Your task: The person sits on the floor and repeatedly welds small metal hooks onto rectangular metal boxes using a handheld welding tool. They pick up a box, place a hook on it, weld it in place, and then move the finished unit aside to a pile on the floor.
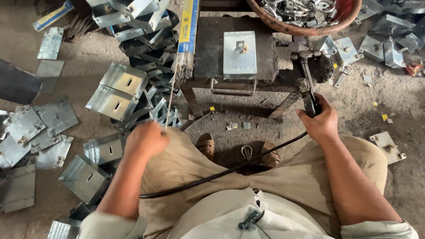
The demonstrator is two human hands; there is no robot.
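Head view: the left hand [145,138] pinches a thin welding rod [170,104], fingers together, rod running toward 12 o'clock. The right hand [320,122] is clamped on an electrode holder [308,89] at the bench [209,52] edge, a metal plate [239,54] at 10 o'clock, folded metal boxes [118,92] crowding the floor at left.

A round reddish bowl [348,11] full of shiny metal rings is seen at the top. Grey dirt [415,120] is spread over the floor. Bent metal boxes [118,90] are piled on the left side. Flat metal plates [29,132] are laid near them. More metal pieces [395,42] are scattered on the right. Two brown sandals [205,146] are seen low down, and one metal ring [246,152] is lying between them.
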